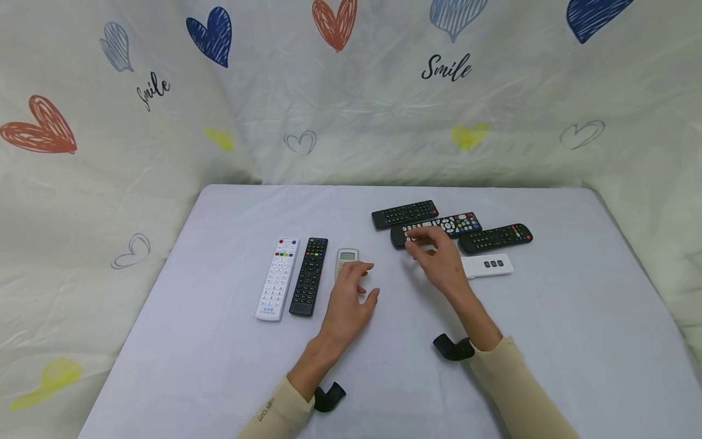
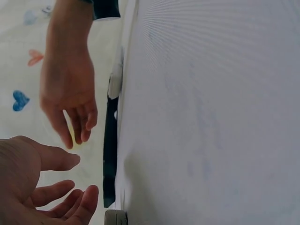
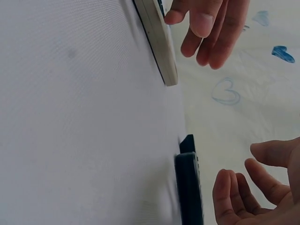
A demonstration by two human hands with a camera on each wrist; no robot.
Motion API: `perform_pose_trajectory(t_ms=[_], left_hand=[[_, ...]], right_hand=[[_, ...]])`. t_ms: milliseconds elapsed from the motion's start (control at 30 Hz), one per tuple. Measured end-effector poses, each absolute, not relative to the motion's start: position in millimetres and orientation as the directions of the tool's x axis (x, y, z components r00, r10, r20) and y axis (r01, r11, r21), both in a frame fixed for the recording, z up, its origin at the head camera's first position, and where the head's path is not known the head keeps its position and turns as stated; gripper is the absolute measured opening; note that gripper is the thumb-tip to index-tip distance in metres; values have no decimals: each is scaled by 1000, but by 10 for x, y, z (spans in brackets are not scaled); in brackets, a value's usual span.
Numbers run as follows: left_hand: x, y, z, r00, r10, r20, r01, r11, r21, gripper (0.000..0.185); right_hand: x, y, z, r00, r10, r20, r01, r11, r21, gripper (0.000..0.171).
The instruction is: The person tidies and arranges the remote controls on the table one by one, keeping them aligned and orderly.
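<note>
The right hand [image 1: 439,259] hovers with relaxed, slightly bent fingers over the near end of a black remote with coloured buttons [image 1: 439,227], grasping nothing; from the head view I cannot quite tell whether the fingertips touch it or hang just above. The left hand [image 1: 351,299] is likewise released, its fingers loose over the lower end of a small grey remote with a display [image 1: 347,256], which lies flat on the table [image 1: 219,366].

To take the black remote cleanly, I would judge it best to pinch it by its long edges near the end closest to the person, thumb on one side and fingers on the other, and lift straight up, since another black remote [image 1: 404,213] lies just behind it and a third [image 1: 495,238] just to its right, both easy to nudge.

That remote is long and slim, lying crosswise towards the far side of the table, with pale keys, a round pad near the middle and red and blue buttons at its right end.

Further out, a flat white remote [image 1: 490,264] sits beside the right hand, and a white remote [image 1: 278,278] and a black one [image 1: 309,276] lie side by side to the left.
</note>
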State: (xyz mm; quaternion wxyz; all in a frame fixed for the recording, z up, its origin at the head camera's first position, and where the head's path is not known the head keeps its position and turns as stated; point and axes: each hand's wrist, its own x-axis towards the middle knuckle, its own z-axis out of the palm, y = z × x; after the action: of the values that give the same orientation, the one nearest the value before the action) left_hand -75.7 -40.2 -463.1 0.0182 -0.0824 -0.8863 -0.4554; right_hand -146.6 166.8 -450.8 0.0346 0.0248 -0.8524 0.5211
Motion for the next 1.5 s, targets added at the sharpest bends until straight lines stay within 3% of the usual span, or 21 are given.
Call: perform_pose_trajectory(t_ms=[800, 1500], left_hand=[[-746, -245, -4611, -976, 195, 99, 192, 544, 817, 44], [-791, -68, -4667, -969, 244, 38, 166, 527, 834, 43]], right_hand=[[-1233, 1932, -4527, -990, 128, 53, 8, 435, -900, 29], [-1079, 2161, -4541, -972, 231, 31, 102, 542, -834, 29]])
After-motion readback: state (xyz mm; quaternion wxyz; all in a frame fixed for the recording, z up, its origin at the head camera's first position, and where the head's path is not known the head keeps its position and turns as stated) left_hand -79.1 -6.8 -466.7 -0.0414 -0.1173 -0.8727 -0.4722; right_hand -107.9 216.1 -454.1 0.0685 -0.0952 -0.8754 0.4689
